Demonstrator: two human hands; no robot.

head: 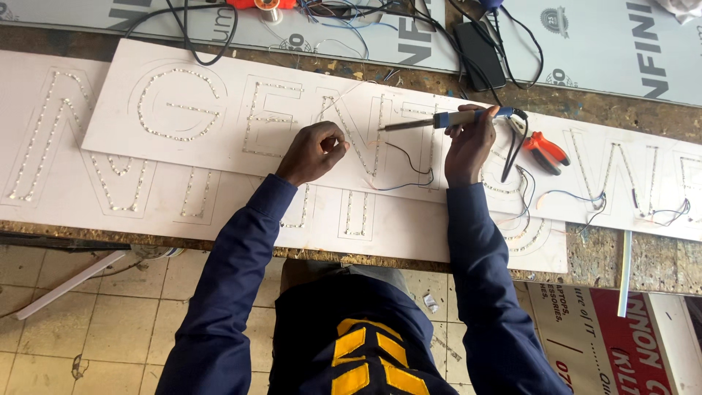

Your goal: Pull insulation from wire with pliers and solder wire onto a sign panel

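Judging by its slim build, the soldering iron [446,119] should handle light and stiff, best gripped at the blue-and-cream handle, well clear of the metal tip. It is held level over the white lettered panel [241,117] on the worktop [643,256], right hand [468,143] fingers wrapped around it. Left hand [313,151] fingers are pinched together on the panel, on something too small to tell.

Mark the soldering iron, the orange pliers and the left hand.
soldering iron [439,120], head view, on the handle near the metal shaft.
orange pliers [547,151], head view, on the orange handles.
left hand [313,152], head view, back of the hand.
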